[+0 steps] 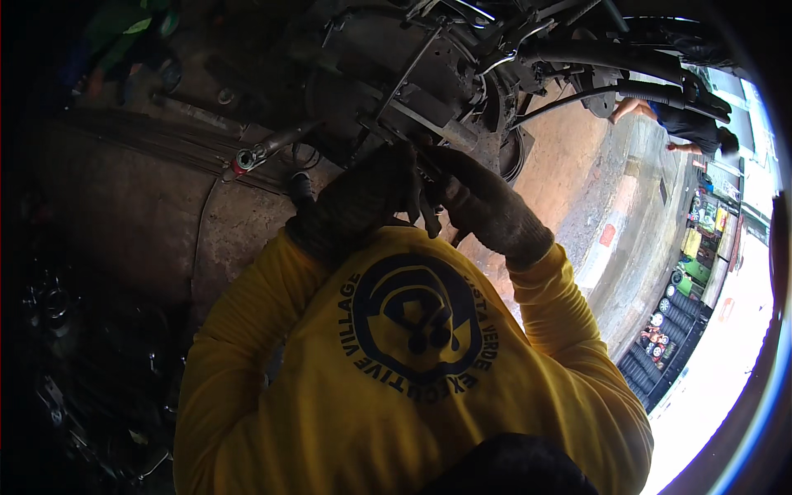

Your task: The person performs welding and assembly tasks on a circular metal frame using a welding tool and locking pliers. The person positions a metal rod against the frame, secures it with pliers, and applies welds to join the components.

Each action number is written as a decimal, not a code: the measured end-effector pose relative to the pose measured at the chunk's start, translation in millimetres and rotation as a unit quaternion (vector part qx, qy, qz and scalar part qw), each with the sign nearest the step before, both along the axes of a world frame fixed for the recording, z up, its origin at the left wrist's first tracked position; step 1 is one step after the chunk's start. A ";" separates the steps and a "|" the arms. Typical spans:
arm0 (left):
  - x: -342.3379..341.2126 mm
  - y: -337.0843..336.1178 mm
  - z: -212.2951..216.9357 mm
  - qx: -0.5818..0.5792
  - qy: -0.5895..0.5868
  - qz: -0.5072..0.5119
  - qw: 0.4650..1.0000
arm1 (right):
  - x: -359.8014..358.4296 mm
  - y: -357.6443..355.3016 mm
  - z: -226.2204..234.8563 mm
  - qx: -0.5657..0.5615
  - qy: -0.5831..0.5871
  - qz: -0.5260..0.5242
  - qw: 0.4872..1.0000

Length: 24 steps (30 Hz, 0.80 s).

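Observation:
Both my hands wear dark knitted work gloves and meet in front of my chest, at the near side of a dark metal assembly [445, 74]. My left hand [359, 198] has its fingers curled inward, and what they hold is lost in shadow. Close beside it, my right hand [495, 210] is closed, with thumb and fingers bent round a small dark piece that I cannot make out. Bars, a bracket and a round plate of the assembly lie just beyond my fingertips. A silvery hand tool with a red collar [244, 158] rests left of my hands, with a thin hose [200, 227] trailing from it.
Thick black tubes [606, 66] and cables stick out from the assembly at upper right. Long thin rods [157, 148] lie on the stained floor [247, 219] at left. Dark metal parts [54, 305] crowd the left edge. Beyond, a person [689, 124] and tyres [660, 351] are by the street.

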<state>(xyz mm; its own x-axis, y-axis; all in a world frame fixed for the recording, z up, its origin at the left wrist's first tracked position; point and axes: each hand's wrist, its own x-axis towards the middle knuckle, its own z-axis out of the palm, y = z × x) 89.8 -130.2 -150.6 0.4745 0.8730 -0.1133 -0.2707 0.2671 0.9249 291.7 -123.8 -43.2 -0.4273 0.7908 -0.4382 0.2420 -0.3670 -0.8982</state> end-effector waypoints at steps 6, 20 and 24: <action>-7.8 3.9 -10.3 0.079 0.111 -0.046 0.990 | -0.1 -7.0 9.1 -0.018 -0.020 -0.011 1.000; 35.6 9.0 -38.5 -0.110 -0.094 0.053 0.988 | -4.9 16.0 20.5 0.035 -0.091 0.107 0.990; 29.4 19.0 3.6 -0.314 -0.237 0.053 0.918 | -12.4 26.8 7.6 0.002 -0.063 0.133 0.989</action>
